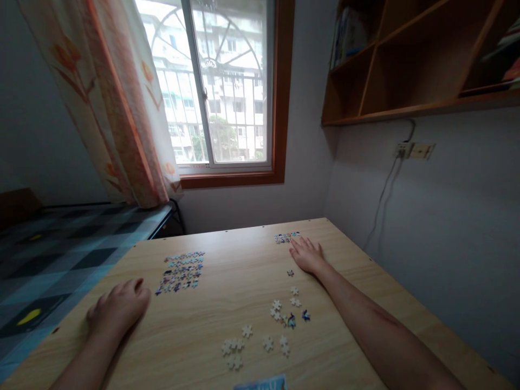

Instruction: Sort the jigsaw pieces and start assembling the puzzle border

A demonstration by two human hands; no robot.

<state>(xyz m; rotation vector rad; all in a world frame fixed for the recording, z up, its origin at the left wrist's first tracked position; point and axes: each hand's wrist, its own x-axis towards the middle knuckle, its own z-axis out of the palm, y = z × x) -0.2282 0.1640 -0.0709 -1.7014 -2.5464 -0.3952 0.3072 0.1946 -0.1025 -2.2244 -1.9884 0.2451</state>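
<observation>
Head view: right hand (307, 254) low over the table (239, 290), fingers stretched, slightly apart, tips at the small block of puzzle pieces (284, 238), covering its near right corner. Left hand (117, 306) on tabletop, fingers curled, can't tell if holding anything; larger rows of pieces (184, 269) just beside. Loose pieces (276, 311), mostly pale, scattered between forearms. Blue printed item (264, 384) cut off at bottom. Checked bed (77, 265) left, curtain (125, 108) partly across window (233, 92); shelf (418, 70), socket (420, 150) right.
</observation>
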